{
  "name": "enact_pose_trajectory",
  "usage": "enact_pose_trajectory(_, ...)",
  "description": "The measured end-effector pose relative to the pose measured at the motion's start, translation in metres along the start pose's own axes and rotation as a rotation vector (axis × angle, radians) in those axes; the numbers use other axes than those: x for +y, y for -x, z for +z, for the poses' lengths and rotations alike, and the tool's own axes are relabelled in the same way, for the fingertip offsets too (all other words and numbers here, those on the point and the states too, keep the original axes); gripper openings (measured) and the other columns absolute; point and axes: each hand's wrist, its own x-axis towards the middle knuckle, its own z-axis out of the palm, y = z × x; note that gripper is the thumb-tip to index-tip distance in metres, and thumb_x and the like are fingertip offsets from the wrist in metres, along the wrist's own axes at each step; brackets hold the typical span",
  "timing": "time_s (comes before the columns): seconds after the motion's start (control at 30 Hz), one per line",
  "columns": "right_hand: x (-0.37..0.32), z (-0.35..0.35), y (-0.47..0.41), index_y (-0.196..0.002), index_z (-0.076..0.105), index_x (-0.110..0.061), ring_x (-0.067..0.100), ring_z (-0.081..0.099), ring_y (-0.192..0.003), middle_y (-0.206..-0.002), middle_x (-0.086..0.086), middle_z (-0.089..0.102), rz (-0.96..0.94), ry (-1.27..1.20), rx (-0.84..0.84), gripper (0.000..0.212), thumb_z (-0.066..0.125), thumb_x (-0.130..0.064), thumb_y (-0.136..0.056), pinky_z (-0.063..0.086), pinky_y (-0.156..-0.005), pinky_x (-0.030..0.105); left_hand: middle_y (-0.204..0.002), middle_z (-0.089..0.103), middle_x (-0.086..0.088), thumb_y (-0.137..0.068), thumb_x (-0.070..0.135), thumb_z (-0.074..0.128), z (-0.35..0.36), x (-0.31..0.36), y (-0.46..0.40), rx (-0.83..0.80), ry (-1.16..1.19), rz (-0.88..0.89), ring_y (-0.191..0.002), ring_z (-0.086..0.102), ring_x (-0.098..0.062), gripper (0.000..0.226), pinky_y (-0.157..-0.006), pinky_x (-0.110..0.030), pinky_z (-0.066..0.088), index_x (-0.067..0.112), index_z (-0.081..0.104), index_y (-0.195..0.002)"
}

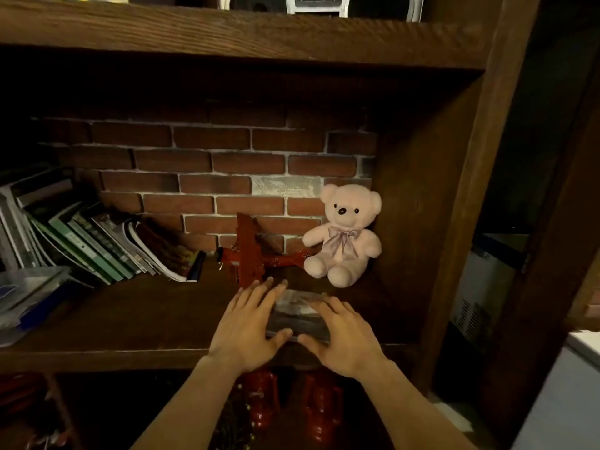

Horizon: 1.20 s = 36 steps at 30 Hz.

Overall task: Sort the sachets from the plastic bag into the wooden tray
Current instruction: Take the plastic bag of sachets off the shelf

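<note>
Both hands, left hand (248, 323) and right hand (344, 336), rest open-fingered on either side of a clear crinkly plastic bag (300, 315) lying on the wooden shelf (130, 316), just in front of the teddy bear (344, 235).

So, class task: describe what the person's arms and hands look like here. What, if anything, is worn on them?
Both arms are bare as far as the picture shows: no sleeves reach the forearms. The left hand and the right hand wear no gloves, and no rings, watch or bracelets show on fingers or wrists. The light is dim, so fine marks cannot be told.
</note>
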Motion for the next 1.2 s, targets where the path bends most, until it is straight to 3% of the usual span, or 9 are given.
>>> enact_pose_trajectory(0.13,0.000,0.013,0.003,-0.144,0.044,-0.031,0.020,0.050,-0.123,-0.140,-0.007,0.049,-0.025,0.006,-0.074,0.073,0.060,-0.068,-0.082,0.047,-0.099,0.037,-0.165,0.018,0.006,-0.082,0.071,0.051,0.014,-0.001,0.004,-0.100,-0.052,0.053,-0.153,0.012,-0.021,0.091,-0.125,-0.041,0.004,0.038,0.010,-0.156)
enact_pose_trajectory(0.27,-0.001,0.021,0.005,-0.143,0.048,-0.030,0.021,0.047,-0.127,-0.142,-0.005,0.050,-0.022,0.044,-0.128,0.064,0.069,-0.049,-0.086,0.046,-0.104,0.039,-0.161,0.030,0.006,-0.085,0.057,0.062,0.023,0.003,0.009,-0.142,-0.084,0.065,-0.150,0.021,-0.020,0.085,-0.124,-0.038,0.009,0.036,0.018,-0.155)
enact_pose_trajectory(0.47,0.000,0.026,0.010,-0.132,0.058,-0.028,0.020,0.049,-0.124,-0.137,-0.005,0.055,-0.010,0.075,-0.117,0.041,0.066,-0.021,-0.093,0.050,-0.099,0.039,-0.141,0.052,0.010,-0.092,0.032,0.064,0.029,0.009,0.015,-0.127,-0.061,0.045,-0.129,0.046,-0.015,0.061,-0.113,-0.035,0.036,0.036,0.037,-0.146)
enact_pose_trajectory(0.57,0.002,0.021,0.012,-0.120,0.065,-0.026,0.019,0.052,-0.118,-0.126,-0.004,0.061,0.001,0.068,-0.098,0.025,0.059,-0.019,-0.097,0.052,-0.090,0.036,-0.129,0.060,0.010,-0.095,0.026,0.061,0.026,0.012,0.018,-0.123,-0.059,0.039,-0.117,0.054,-0.014,0.041,-0.101,-0.034,0.046,0.037,0.048,-0.132)
enact_pose_trajectory(0.7,0.001,0.009,0.013,-0.109,0.066,-0.025,0.020,0.057,-0.106,-0.114,-0.003,0.064,-0.008,0.065,-0.064,0.018,0.055,-0.017,-0.097,0.047,-0.078,0.034,-0.115,0.065,0.009,-0.099,0.027,0.054,0.013,0.016,0.016,-0.103,-0.079,0.037,-0.107,0.058,-0.015,0.018,-0.090,-0.033,0.048,0.036,0.056,-0.114)
enact_pose_trajectory(0.83,-0.004,-0.011,0.010,-0.108,0.066,-0.027,0.022,0.063,-0.098,-0.110,-0.003,0.067,-0.021,0.053,-0.014,0.016,0.055,-0.020,-0.098,0.038,-0.070,0.030,-0.113,0.066,0.008,-0.100,0.028,0.053,-0.006,0.020,0.008,-0.057,-0.106,0.050,-0.106,0.059,-0.018,0.017,-0.087,-0.034,0.046,0.036,0.058,-0.114)
enact_pose_trajectory(1.0,-0.014,-0.049,0.005,-0.104,0.063,-0.026,0.026,0.065,-0.089,-0.102,-0.001,0.067,-0.063,0.081,0.062,0.010,0.055,-0.025,-0.098,0.040,-0.065,0.034,-0.109,0.067,0.006,-0.098,0.027,0.055,-0.040,0.028,0.000,-0.003,-0.138,0.050,-0.102,0.061,-0.020,0.017,-0.084,-0.039,0.053,0.035,0.057,-0.113)
enact_pose_trajectory(1.2,-0.027,-0.101,0.000,-0.101,0.067,-0.028,0.027,0.065,-0.081,-0.094,0.000,0.069,-0.105,0.101,0.146,0.016,0.053,-0.021,-0.095,0.038,-0.059,0.034,-0.104,0.070,0.007,-0.096,0.029,0.056,-0.091,0.043,-0.007,0.123,-0.149,0.079,-0.097,0.064,-0.019,0.014,-0.076,-0.036,0.049,0.036,0.061,-0.107)
